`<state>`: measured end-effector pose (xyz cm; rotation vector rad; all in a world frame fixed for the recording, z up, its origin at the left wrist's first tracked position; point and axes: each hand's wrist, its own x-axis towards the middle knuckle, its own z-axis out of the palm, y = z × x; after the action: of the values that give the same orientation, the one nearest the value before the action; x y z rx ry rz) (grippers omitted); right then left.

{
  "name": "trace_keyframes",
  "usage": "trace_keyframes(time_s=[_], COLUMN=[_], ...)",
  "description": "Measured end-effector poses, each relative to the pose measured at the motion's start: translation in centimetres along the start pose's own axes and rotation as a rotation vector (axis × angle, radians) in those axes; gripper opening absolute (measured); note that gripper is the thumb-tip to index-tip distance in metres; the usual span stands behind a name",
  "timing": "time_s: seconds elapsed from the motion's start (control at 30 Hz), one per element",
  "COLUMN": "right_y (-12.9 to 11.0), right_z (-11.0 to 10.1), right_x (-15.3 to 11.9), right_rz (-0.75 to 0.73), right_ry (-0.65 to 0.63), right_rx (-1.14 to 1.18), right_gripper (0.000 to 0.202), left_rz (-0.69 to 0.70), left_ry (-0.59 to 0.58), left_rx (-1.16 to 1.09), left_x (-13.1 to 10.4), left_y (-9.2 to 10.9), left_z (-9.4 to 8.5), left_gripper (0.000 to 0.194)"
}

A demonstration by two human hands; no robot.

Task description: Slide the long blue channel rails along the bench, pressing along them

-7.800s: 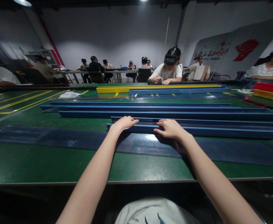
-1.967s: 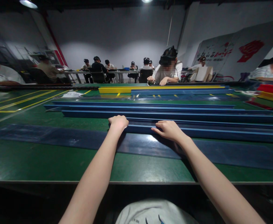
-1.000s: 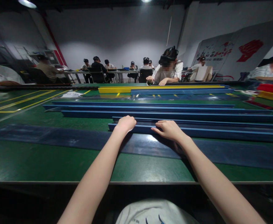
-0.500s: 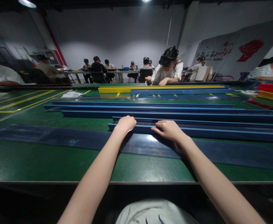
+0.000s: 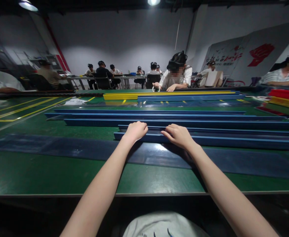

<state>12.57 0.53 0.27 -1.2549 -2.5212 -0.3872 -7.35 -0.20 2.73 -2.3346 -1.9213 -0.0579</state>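
A long blue U-shaped plastic channel (image 5: 233, 141) lies across the green table in front of me. Near its left end, my left hand (image 5: 135, 131) is closed over the front wall, its fingertips hidden inside the channel. A short way to the right, my right hand (image 5: 179, 135) grips the same wall, thumb on the near side and fingers curled over the top. Between the hands a stretch of the channel shows. Closer to me, a flat, shiny dark-blue strip (image 5: 85, 148) runs along the table beneath my forearms.
More blue channels (image 5: 124, 122) lie parallel just beyond. Farther back are a yellow channel (image 5: 119, 96), another blue one (image 5: 179, 98) and a white sheet (image 5: 75, 101). Red and yellow bins (image 5: 285, 98) stand at right. Opposite, a person (image 5: 176, 74) holds a white ring.
My left hand has slid slightly right along the channel, toward my right hand. My right hand keeps nearly the same place, and the view has tilted a little.
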Motion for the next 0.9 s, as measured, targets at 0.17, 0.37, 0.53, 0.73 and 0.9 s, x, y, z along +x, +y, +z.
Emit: trace_keyframes(time_s=[0.17, 0.37, 0.53, 0.73, 0.9], right_y=[0.8, 1.8, 2.4, 2.3, 3.0], right_z=[-0.3, 0.2, 1.0, 1.0, 0.7], right_x=[-0.3, -0.5, -0.3, -0.1, -0.8], right_rz=[0.111, 0.272, 0.334, 0.342, 0.186], right_ry=[0.165, 0.213, 0.241, 0.252, 0.207], right_rx=[-0.049, -0.061, -0.074, -0.082, -0.074], right_gripper=[0.044, 0.04, 0.034, 0.032, 0.032], left_rz=[0.167, 0.279, 0.303, 0.28, 0.238], left_ry=[0.222, 0.352, 0.294, 0.123, 0.064], left_rx=[-0.02, -0.019, -0.03, -0.022, -0.03], left_x=[0.1, 0.8, 1.7, 3.0, 3.4], left_y=[1.4, 2.8, 4.6, 6.5, 6.8], left_z=[0.6, 1.3, 1.8, 1.9, 1.7], left_gripper=[0.037, 0.028, 0.03, 0.034, 0.036])
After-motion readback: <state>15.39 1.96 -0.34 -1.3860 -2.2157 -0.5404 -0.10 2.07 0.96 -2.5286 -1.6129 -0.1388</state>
